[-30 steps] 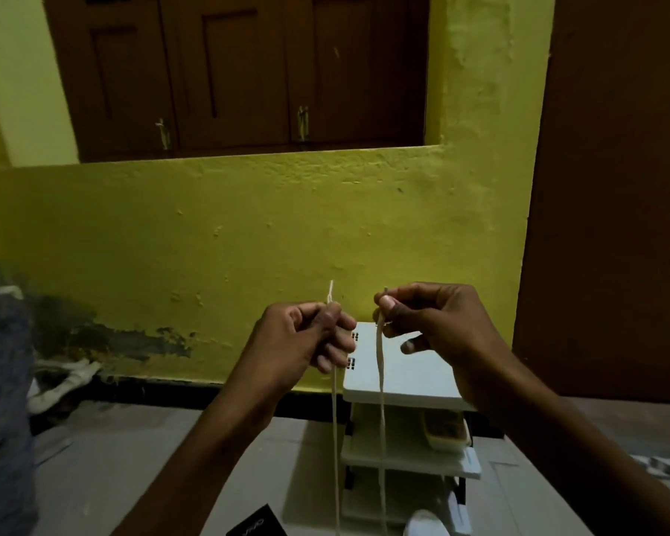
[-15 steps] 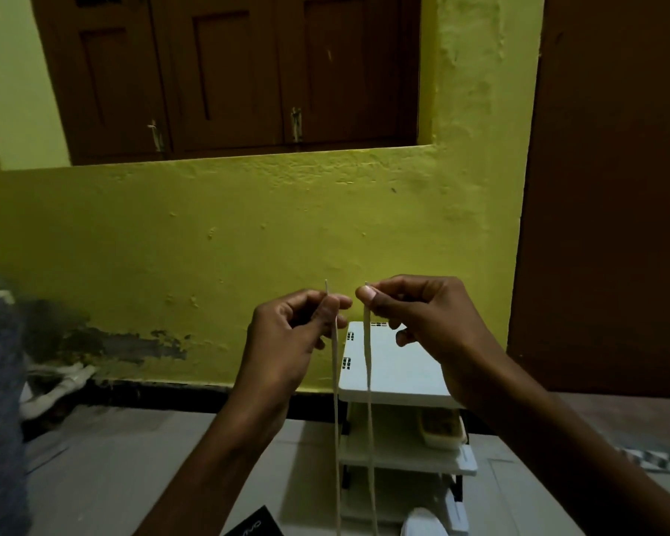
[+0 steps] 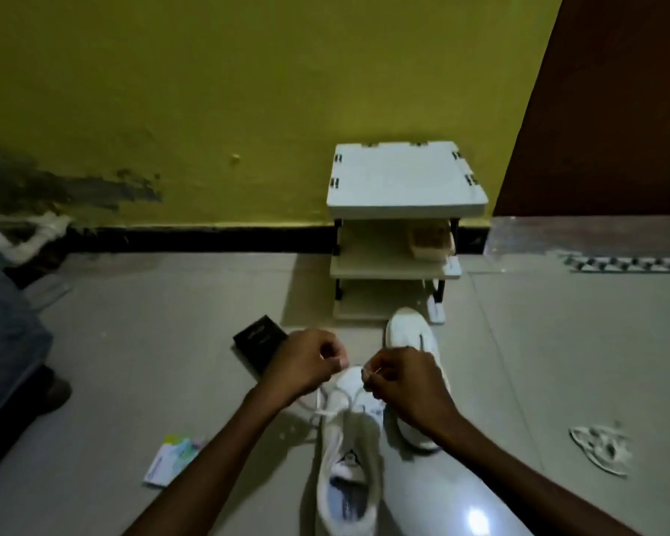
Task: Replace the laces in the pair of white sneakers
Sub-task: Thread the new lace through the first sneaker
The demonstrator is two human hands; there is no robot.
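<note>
Near sneaker (image 3: 345, 470): lying on the floor tiles straight ahead of the person, toe pointing away, opening facing up. The new lace (image 3: 335, 400) is crossing only the eyelets nearest the toe, both strands rising toward the hands

Left hand (image 3: 310, 361): hovering over the toe, fingers curling tightly round one strand, whose tip is hiding inside the fist

Right hand (image 3: 401, 381): hovering just beside the left, thumb and forefinger pinching the other strand near its tip

Second sneaker (image 3: 407, 331): lying just beside the first, on its right, partly behind the right hand. How it is laced cannot be told

Pale tangled heap (image 3: 600, 450), probably the old laces: lying well apart on the right

Step in hand, as judged: lacing is only beginning on the first shoe, with the ends being drawn even

Next move, as judged: crossing the strands and feeding each tip through the next eyelet pair, which is calling for a fine pinch and equal tension
</note>
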